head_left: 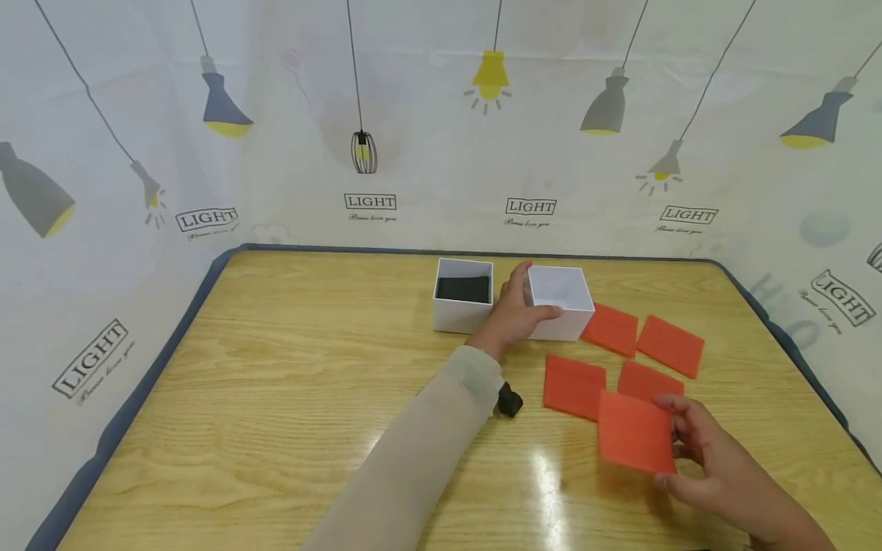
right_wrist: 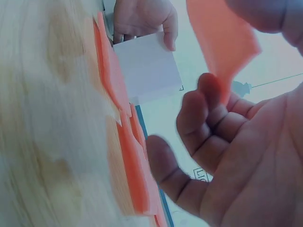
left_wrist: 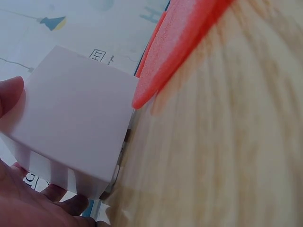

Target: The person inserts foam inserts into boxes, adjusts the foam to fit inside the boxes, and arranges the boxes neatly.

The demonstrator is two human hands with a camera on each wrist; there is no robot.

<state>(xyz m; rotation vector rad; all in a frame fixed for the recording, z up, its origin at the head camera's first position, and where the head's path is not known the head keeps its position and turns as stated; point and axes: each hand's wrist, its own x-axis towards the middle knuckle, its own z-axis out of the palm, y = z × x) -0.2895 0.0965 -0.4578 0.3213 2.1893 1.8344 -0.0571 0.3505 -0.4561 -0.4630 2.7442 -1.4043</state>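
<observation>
My left hand [head_left: 510,317] grips a white open-topped box [head_left: 561,327], its thumb on the front wall and its fingers along the left side. In the left wrist view the box [left_wrist: 78,111] stands on the table beside a red piece. My right hand [head_left: 717,463] pinches a thin red square sheet [head_left: 635,432] by its right edge, held above the table. The right wrist view shows this sheet [right_wrist: 222,38] between thumb and fingers. Several like red squares [head_left: 575,385] lie flat near the box; the held sheet partly covers one [head_left: 648,377].
Left of the gripped box stands a second white box [head_left: 463,317] with dark folded material [head_left: 463,289] inside. A small black object [head_left: 510,400] shows beside the left cuff. The wooden table [head_left: 276,383] ends at a printed curtain [head_left: 441,222] behind and at both sides.
</observation>
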